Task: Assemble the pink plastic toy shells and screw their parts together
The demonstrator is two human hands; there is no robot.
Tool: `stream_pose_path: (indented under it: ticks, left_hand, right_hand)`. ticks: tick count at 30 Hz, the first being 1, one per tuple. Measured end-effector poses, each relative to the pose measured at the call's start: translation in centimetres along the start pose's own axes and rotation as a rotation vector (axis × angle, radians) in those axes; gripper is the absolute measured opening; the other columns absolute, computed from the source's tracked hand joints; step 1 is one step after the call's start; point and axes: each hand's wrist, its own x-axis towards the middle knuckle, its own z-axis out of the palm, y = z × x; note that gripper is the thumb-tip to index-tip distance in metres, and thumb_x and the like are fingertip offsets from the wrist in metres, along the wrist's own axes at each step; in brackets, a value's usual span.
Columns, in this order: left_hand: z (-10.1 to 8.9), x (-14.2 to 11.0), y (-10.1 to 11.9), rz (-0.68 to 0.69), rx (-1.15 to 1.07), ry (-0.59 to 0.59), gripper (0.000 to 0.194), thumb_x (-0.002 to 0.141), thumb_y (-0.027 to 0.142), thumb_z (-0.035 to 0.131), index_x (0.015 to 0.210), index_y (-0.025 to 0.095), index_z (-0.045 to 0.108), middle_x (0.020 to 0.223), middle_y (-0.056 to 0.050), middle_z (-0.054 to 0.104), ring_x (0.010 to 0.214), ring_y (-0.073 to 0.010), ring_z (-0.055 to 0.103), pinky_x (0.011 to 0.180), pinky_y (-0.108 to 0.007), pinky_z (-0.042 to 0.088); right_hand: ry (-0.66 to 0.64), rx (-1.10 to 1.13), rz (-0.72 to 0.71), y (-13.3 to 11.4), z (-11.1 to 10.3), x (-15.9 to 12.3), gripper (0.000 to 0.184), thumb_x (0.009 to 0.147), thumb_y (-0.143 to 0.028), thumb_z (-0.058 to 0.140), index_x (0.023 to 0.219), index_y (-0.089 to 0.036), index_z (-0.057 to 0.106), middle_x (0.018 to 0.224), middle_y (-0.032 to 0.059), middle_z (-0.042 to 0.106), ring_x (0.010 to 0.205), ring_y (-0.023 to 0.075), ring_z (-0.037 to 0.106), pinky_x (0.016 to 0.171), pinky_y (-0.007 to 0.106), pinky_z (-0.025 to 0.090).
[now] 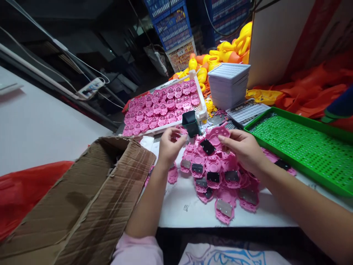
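My right hand grips the edge of a pink plastic shell, raised above a heap of similar pink shells. Many shells in the heap carry a black or grey rectangular plate. To the left, my left hand is closed in a pinch beside a small dark green square cup. A small pink plastic part shows between its fingers, its shape mostly hidden. The heap lies spread over the white tabletop.
A white tray filled with rows of pink pieces sits behind. Stacked white trays stand at back right, near yellow and orange parts. A green perforated tray lies right; an open cardboard box stands left.
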Motion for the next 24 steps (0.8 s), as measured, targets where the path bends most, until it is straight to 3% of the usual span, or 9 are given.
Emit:
stream_pose_path:
  ticks: [3,6,9,11,15,21,24]
  left_hand:
    - [0.4,-3.9,2.5,0.229,-0.685,0.058,0.022,0.08,0.034,0.062,0.095,0.019,0.055,0.104,-0.006,0.06,0.096,-0.0171,0.061,0.081,-0.028,0.05]
    - [1.3,-6.0,3.9,0.263,-0.958,-0.009,0.021,0.08,0.027,0.065,0.098,0.02,0.056,0.11,-0.007,0.059,0.102,-0.0179,0.059,0.089,-0.031,0.048]
    - [2.2,-6.9,4.1,0.174,-1.046,-0.082,0.022,0.082,0.025,0.064,0.101,0.021,0.054,0.101,-0.004,0.061,0.091,-0.0133,0.061,0.082,-0.025,0.049]
    - [2.7,-7.2,3.9,0.12,-1.069,-0.072,0.022,0.083,0.025,0.065,0.101,0.023,0.052,0.092,0.0,0.059,0.084,-0.0104,0.061,0.074,-0.021,0.049]
    - [3.3,-8.0,3.9,0.073,-1.058,-0.036,0.024,0.082,0.026,0.065,0.1,0.023,0.05,0.091,0.0,0.058,0.083,-0.0108,0.06,0.073,-0.021,0.048]
    - [3.6,-8.6,4.5,-0.054,-1.154,-0.062,0.03,0.078,0.032,0.07,0.098,0.022,0.049,0.091,0.0,0.061,0.085,-0.0125,0.061,0.074,-0.023,0.049]
    - [3.4,-8.4,4.8,-0.158,-1.333,-0.16,0.035,0.075,0.034,0.073,0.098,0.023,0.048,0.088,0.0,0.065,0.08,-0.0124,0.063,0.071,-0.024,0.05]
  right_hand:
    - [-0.11,-0.085,-0.018,0.3,0.6,-0.7,0.029,0.069,-0.035,0.075,0.09,-0.018,0.066,0.073,0.0,0.063,0.059,0.0079,0.053,0.053,0.022,0.044]
    - [-0.164,-0.203,-0.079,0.7,1.2,-1.6,0.042,0.072,-0.032,0.073,0.11,-0.021,0.059,0.07,-0.0024,0.059,0.058,0.0082,0.053,0.05,0.021,0.044]
    - [-0.228,-0.362,-0.25,1.0,1.4,-2.3,0.042,0.079,-0.027,0.064,0.119,-0.023,0.053,0.065,-0.0051,0.055,0.052,0.0073,0.05,0.048,0.021,0.043]
    - [-0.236,-0.545,-0.471,1.3,1.3,-2.5,0.037,0.082,-0.023,0.06,0.119,-0.024,0.054,0.068,-0.0037,0.059,0.052,0.0073,0.052,0.049,0.021,0.043]
    - [-0.203,-0.853,-0.84,2.0,0.8,-2.5,0.034,0.085,-0.021,0.055,0.118,-0.026,0.059,0.085,0.0035,0.07,0.07,0.0123,0.064,0.059,0.024,0.049]
    - [-0.172,-0.987,-0.861,2.3,0.4,-2.5,0.027,0.087,-0.024,0.054,0.11,-0.023,0.066,0.079,0.0062,0.069,0.067,0.0134,0.062,0.056,0.025,0.05]
    - [-0.122,-0.943,-0.848,1.7,0.7,-2.5,0.027,0.085,-0.021,0.056,0.111,-0.023,0.066,0.085,0.0068,0.065,0.072,0.0138,0.062,0.061,0.027,0.053]
